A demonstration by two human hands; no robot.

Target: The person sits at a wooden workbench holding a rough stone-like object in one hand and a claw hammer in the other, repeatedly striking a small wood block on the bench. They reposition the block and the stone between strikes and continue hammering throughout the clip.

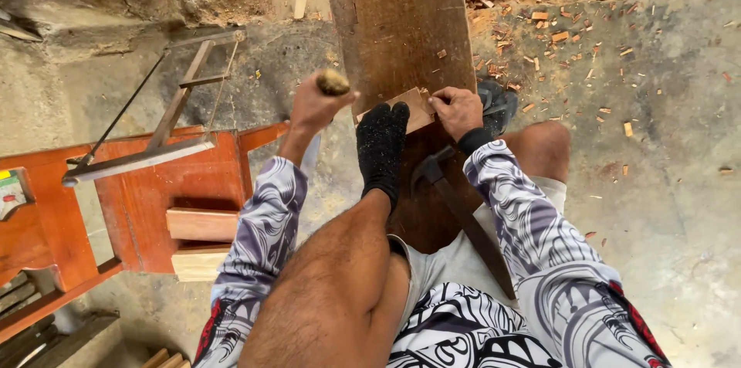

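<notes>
My left hand [315,108] is shut on a tool with a worn wooden handle [333,82], raised just left of a small flat wooden block [413,108]. The tool's working end is hidden below my wrist. My right hand [457,110] pinches the block's right edge and holds it on a dark wooden plank [401,20]. My foot in a black sock [381,144] presses on the block's near left part. A hammer [434,171] lies on the plank beside my right forearm, its handle running back under my right arm.
A wooden frame saw [166,117] rests on a red wooden stool [147,198] at the left. Two pale wood blocks [201,240] sit under the stool. Several wood chips [540,20] litter the concrete floor at the upper right. Boards lie along the top edge.
</notes>
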